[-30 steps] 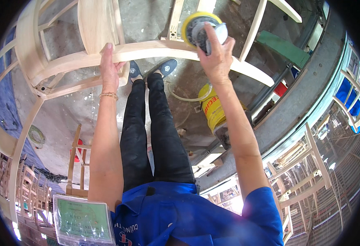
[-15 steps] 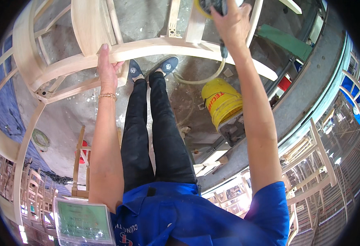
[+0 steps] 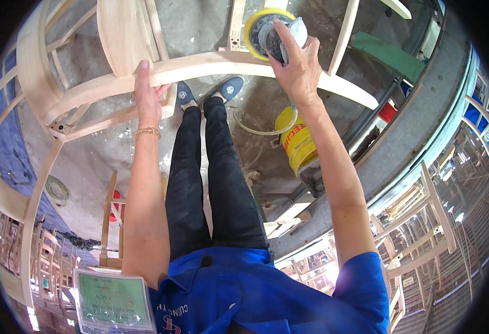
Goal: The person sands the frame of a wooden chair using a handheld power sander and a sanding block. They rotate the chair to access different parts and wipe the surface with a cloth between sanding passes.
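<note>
A pale wooden chair frame (image 3: 200, 65) lies across the top of the view, its long curved rail running left to right in front of me. My left hand (image 3: 148, 96) grips that rail near a broad back slat (image 3: 121, 39), thumb on top and fingers beneath. In my right hand (image 3: 301, 72) is a round orbital sander (image 3: 266, 34) with a yellow-edged pad and a dark, dusty body. The sander is at the far edge of the rail, beside an upright slat; whether its pad touches the wood cannot be made out.
A pale hose (image 3: 264, 133) loops below the sander. A yellow bucket (image 3: 297, 139) stands on the concrete floor right of my feet. Farther right runs a long grey ledge (image 3: 400, 150). Other wooden chair frames (image 3: 422, 222) are at the right, and a coiled green hose (image 3: 57, 189) lies left.
My right hand has brought the sander left and nearer to me, down to the curved rail. The hose has shifted with it. My left hand keeps its hold.
</note>
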A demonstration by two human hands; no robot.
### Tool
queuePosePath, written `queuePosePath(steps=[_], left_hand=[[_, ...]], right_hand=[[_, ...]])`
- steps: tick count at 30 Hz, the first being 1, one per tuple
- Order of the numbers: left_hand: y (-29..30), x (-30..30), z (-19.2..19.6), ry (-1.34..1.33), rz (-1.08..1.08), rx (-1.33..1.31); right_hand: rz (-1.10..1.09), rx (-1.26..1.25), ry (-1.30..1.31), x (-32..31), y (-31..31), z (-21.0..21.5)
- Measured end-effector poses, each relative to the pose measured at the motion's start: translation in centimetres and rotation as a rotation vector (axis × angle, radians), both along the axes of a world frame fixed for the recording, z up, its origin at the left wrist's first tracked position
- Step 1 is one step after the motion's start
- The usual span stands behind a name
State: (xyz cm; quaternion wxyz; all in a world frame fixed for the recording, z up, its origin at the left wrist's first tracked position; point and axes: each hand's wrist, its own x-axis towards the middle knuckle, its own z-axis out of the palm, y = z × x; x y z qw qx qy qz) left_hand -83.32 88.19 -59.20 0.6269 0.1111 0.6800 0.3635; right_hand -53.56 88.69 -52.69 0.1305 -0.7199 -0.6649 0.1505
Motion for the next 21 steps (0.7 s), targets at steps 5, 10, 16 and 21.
queuePosePath(steps=[5, 10, 16, 21], left_hand=[[0.1, -0.1, 0.2, -0.008, -0.007, -0.004], [-0.1, -0.1, 0.1, -0.007, -0.011, 0.009], [0.2, 0.0, 0.1, -0.003, -0.010, -0.013], [0.0, -0.2, -0.2, -0.007, -0.016, 0.000]], right_hand=[[-0.043, 0.023, -0.029, 0.1, 0.5, -0.1], [-0.004, -0.032, -0.030, 0.1, -0.5, -0.3], [-0.029, 0.091, -0.070, 0.0, 0.6, -0.1], [0.016, -0.062, -0.033, -0.4, 1.2, 0.1]])
